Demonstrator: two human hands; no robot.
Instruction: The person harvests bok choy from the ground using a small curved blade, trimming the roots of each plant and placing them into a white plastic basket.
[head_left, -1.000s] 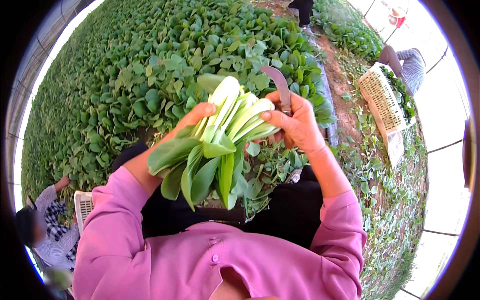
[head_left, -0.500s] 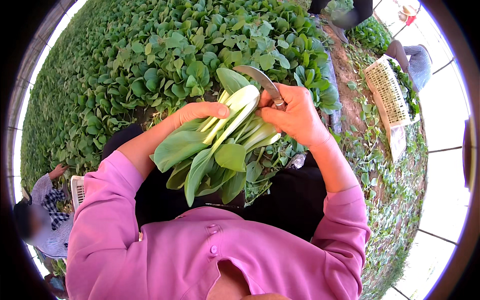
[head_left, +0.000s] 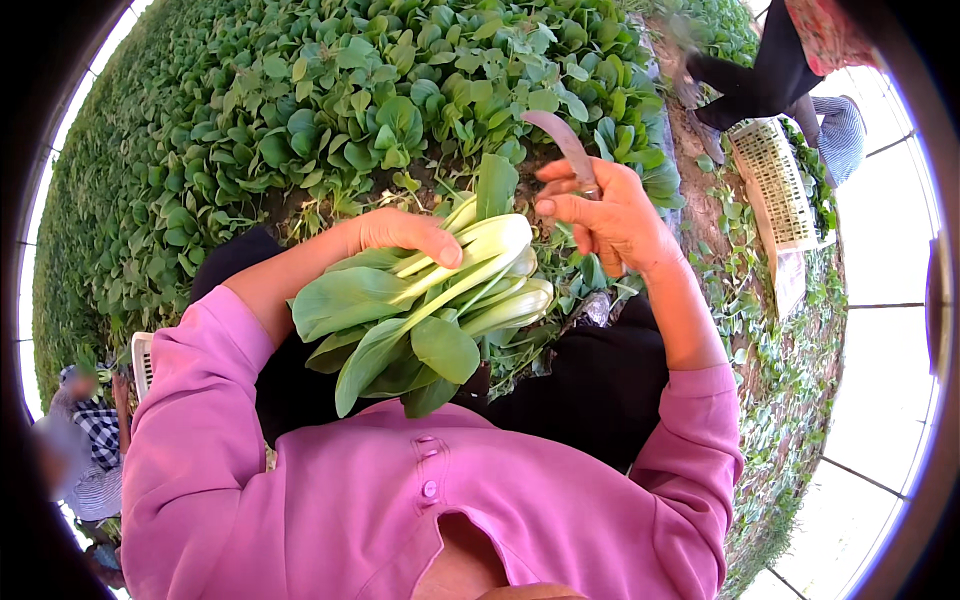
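The left hand [head_left: 410, 238] is closed around a bunch of bok choy [head_left: 470, 270], its thumb lying across the pale stalks. The bunch is held over the person's lap, with the white-green stem bases pointing to the right and the broad green leaves spreading down to the left; one leaf stands up behind the stalks. The right hand [head_left: 618, 218] is well clear of the stalks, to the right of the bunch. Its fingers are loosely curled around the handle of a curved knife [head_left: 562, 142], most of that handle being hidden; the blade points up and bends to the left, away from the bunch.

The person wears a pink shirt [head_left: 350, 510] and dark trousers [head_left: 600, 365]. Ahead lies a dense bed of bok choy plants [head_left: 300, 110], with a strip of bare soil along its near edge. At the upper right, an openwork plastic crate [head_left: 776, 185] stands tilted in view, with greens behind it and a co-worker in a striped top [head_left: 838, 138] next to it. Another person in black trousers [head_left: 765, 75] is just above the crate. At the far left, a co-worker in checked clothing [head_left: 97, 432] is near a white crate [head_left: 142, 362].
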